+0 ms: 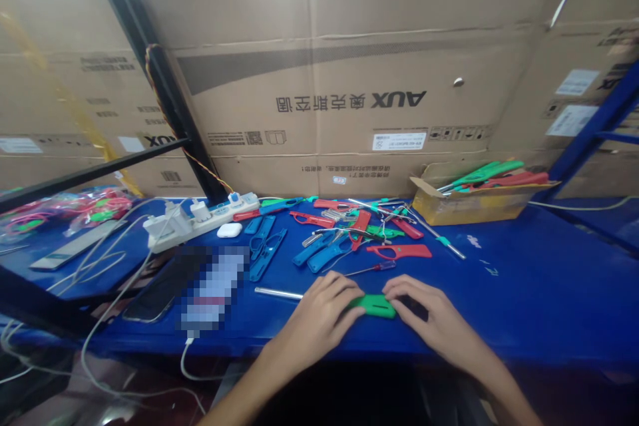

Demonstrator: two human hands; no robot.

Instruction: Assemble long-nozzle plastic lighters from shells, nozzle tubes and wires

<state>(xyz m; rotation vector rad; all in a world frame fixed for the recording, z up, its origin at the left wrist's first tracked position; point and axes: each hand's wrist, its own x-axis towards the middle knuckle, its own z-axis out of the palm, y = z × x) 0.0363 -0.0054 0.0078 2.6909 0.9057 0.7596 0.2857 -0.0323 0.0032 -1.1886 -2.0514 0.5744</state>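
A green long-nosed lighter (378, 306) lies sideways near the front edge of the table, with its silver metal tube (277, 293) sticking out to the left. My left hand (324, 309) is closed around the tube end of the green body, hiding that part. At the other end, the thumb and fingers of my right hand (424, 311) pinch the lighter. Just beyond my hands is a small screwdriver (384, 266) with a reddish-purple handle. Behind it are loose red lighter shells (407, 251) and blue lighter shells (324, 254), mixed with metal tubes and thin wires.
A cardboard box (469, 208) of green and red lighters stands at the back right. On the left are a power strip (214, 219), a white earphone case (229, 230), phones and trailing white cables. Large cardboard (339, 6) walls the back, between metal frame posts.
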